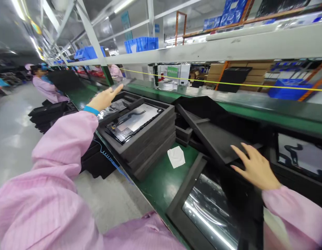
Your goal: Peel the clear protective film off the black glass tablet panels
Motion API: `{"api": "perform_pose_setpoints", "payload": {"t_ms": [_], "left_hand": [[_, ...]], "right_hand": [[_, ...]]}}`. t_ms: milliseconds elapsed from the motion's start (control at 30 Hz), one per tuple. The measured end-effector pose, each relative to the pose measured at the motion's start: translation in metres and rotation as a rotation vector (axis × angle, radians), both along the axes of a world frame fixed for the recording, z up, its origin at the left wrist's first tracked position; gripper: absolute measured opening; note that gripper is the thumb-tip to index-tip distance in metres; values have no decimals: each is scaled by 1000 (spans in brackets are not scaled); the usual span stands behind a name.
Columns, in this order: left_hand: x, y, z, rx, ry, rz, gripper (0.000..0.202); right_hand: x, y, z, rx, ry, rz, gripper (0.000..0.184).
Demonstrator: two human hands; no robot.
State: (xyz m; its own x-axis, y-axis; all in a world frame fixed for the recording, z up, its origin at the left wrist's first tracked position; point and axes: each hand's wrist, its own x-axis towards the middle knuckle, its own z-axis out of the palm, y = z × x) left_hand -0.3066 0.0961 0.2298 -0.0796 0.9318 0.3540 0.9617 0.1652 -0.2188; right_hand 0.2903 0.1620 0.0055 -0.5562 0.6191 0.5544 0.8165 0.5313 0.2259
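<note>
My left hand (105, 99), with a blue wristband (91, 110), is raised over the far left side of a stack of black foam trays (150, 139). Its fingers are closed, and a blurred greyish thing shows at their tips. In the top tray lies a display panel (136, 121) with a black flex cable; clear plastic (112, 108) is behind it. My right hand (254, 168) has its fingers spread beside a tilted black foam tray (215, 137); whether it touches the tray I cannot tell. Below is another foam tray with a glossy dark panel (210, 211).
A white scrap of paper (176, 157) lies on the green bench (161, 187). At right, another tray holds a panel with a cable (298, 152). A coiled blue cord (111, 159) hangs at the bench edge. A yellow line (228, 82) crosses behind. A person (46, 83) is far left.
</note>
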Motion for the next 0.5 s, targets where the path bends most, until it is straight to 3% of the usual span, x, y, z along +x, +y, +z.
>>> {"api": "perform_pose_setpoints", "payload": {"t_ms": [67, 167, 367, 500], "left_hand": [[-13, 0, -16, -123, 61, 40, 75], [-21, -4, -30, -230, 101, 72, 74], [-26, -6, -36, -301, 71, 81, 67], [-40, 1, -39, -334, 14, 34, 54]], "right_hand": [[-30, 15, -3, -13, -54, 45, 46], [-43, 40, 1, -8, -87, 113, 32], [-54, 71, 42, 42, -59, 173, 38], [-91, 92, 48, -8, 14, 165, 36]]}}
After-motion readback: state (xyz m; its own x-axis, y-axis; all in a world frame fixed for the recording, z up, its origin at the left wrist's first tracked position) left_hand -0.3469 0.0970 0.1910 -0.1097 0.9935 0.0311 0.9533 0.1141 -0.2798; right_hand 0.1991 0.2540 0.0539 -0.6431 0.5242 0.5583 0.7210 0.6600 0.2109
